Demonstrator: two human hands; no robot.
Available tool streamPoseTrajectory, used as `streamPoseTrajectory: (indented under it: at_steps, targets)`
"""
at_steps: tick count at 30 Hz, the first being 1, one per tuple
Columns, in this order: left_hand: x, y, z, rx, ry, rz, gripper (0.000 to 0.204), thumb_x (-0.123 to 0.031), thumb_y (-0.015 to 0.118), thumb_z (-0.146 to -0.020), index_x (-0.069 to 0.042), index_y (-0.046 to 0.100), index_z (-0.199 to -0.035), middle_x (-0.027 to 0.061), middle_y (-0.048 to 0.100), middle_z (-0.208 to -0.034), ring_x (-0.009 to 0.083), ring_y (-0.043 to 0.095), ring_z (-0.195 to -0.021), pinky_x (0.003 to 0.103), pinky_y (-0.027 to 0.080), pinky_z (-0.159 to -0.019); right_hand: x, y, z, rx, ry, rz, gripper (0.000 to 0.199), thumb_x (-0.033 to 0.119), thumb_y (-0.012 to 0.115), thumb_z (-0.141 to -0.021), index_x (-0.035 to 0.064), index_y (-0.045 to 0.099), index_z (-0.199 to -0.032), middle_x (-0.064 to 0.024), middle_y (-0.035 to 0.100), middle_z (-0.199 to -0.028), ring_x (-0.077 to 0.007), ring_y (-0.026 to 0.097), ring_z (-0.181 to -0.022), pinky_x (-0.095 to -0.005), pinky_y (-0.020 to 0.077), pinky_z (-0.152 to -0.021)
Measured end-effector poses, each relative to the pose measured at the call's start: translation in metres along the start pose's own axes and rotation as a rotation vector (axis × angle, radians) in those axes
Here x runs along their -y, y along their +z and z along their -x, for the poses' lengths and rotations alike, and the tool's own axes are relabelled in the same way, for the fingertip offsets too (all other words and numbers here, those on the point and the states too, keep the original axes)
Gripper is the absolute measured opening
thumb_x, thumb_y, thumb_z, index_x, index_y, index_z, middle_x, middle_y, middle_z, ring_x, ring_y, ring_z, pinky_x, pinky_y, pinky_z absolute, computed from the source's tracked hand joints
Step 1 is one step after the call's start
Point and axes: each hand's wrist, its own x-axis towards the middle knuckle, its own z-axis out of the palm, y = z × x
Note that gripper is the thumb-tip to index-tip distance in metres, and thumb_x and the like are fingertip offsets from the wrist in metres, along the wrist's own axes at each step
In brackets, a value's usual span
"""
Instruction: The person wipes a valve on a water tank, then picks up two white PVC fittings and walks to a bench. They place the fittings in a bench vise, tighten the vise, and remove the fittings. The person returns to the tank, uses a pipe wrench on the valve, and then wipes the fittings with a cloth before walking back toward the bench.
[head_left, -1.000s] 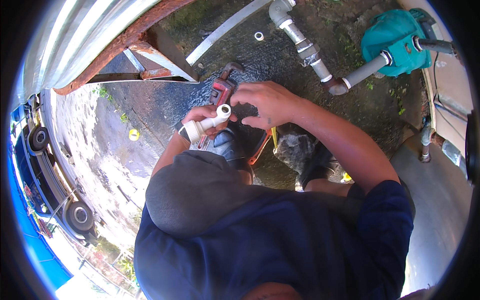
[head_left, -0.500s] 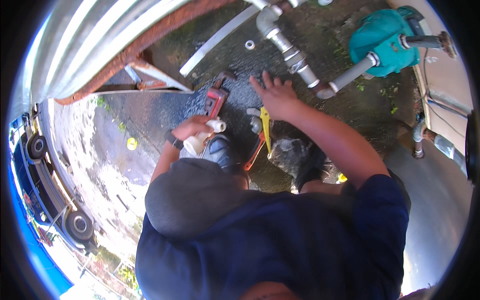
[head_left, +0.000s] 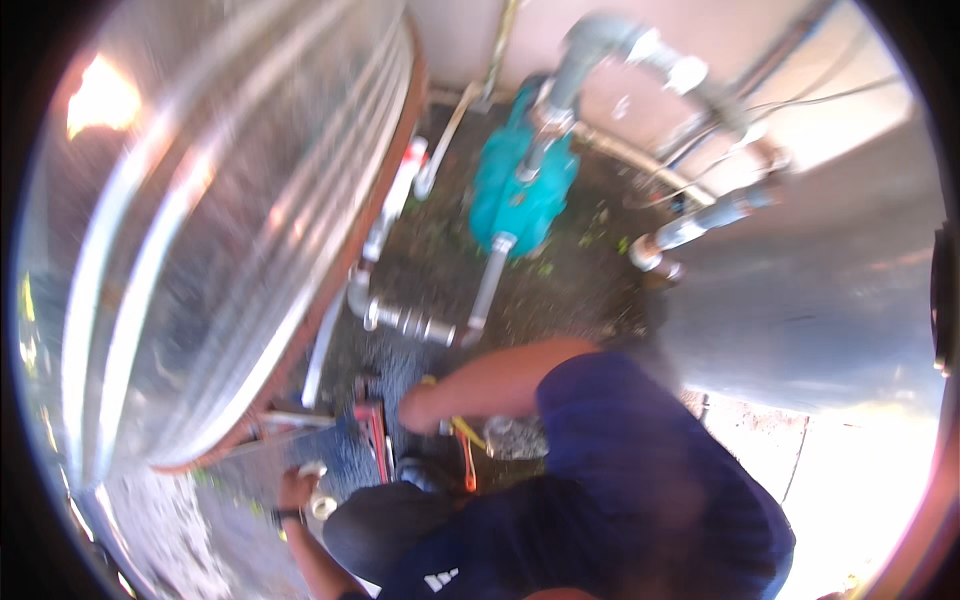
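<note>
**Both hands low among pipe tools beside the tanks**

The left hand (head_left: 297, 490), at about seven o'clock in the view, is closed around a short white plastic pipe fitting (head_left: 320, 503), held just off the wet dark ground (head_left: 420, 270), which probably keeps it clean and ready to hand. The right hand (head_left: 418, 410) reaches down near the centre, at a yellow-handled tool (head_left: 462, 430) lying on the ground; blur hides whether its fingers are apart or closed on anything. A red pipe wrench (head_left: 374, 430) lies just left of that hand, between the two hands, within easy reach of either.

At twelve o'clock a teal pump (head_left: 520, 195) sits on the ground, a grey pipe (head_left: 487, 290) running down from it to a jointed metal coupling (head_left: 410, 322). A ribbed metal tank (head_left: 220, 220) fills nine to eleven o'clock, a smooth one (head_left: 800, 300) three o'clock.

Motion blur smears everything. The person's dark blue shirt (head_left: 620, 490) and knee cover the ground beneath, and the orange item (head_left: 468, 465) by the yellow-handled tool is too unclear to name.
</note>
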Motion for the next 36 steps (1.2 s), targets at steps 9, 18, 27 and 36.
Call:
streamPoseTrajectory:
  at_steps: [9, 18, 27, 36]
  targets:
    - [-0.045, -0.128, 0.055, 0.27, 0.167, -0.761, 0.021, -0.032, 0.066, -0.084, -0.019, 0.077, -0.096, 0.0147, 0.074, -0.094, 0.0342, 0.072, -0.085, 0.047, 0.056, -0.074, 0.039, -0.124, 0.146, -0.232, 0.085, -0.284, 0.037, 0.029, 0.08, -0.067, 0.0009, 0.074, -0.091, -0.0224, 0.071, -0.094, -0.0391, 0.068, -0.097, -0.0504, 0.0545, -0.084]
    - [-0.175, -0.204, 0.127, 0.361, 0.222, -0.536, 0.027, -0.036, 0.068, -0.08, -0.015, 0.077, -0.094, 0.0179, 0.073, -0.095, 0.0394, 0.07, -0.094, 0.048, 0.055, -0.079, 0.118, -0.201, 0.425, -0.908, 0.697, -0.892, 0.054, 0.038, 0.071, -0.084, 0.005, 0.063, -0.126, -0.0231, 0.07, -0.105, -0.0436, 0.068, -0.095, -0.0522, 0.0549, -0.084]
    - [-0.402, -0.361, 0.249, -0.013, 0.372, 0.092, 0.043, -0.032, 0.071, -0.078, 0.003, 0.072, -0.103, 0.0272, 0.067, -0.114, 0.041, 0.067, -0.105, 0.045, 0.053, -0.087, 0.231, -0.352, 0.667, -2.621, 0.331, -1.693, 0.077, 0.025, 0.065, -0.098, 0.0129, 0.018, -0.158, -0.0117, 0.062, -0.11, -0.018, 0.065, -0.073, -0.0346, 0.055, -0.063]
    - [-0.619, -0.563, 0.359, 0.092, 0.675, 0.679, 0.044, -0.007, 0.072, -0.086, 0.001, 0.061, -0.129, 0.006, 0.07, -0.104, 0.0128, 0.064, -0.092, 0.03, 0.052, -0.081, 0.287, -0.455, 0.783, -2.744, 0.003, -1.339, 0.003, 0.008, 0.065, -0.098, 0.0065, 0.063, -0.095, -0.0038, 0.067, -0.082, -0.0128, 0.06, -0.067, -0.0288, 0.0517, -0.061]
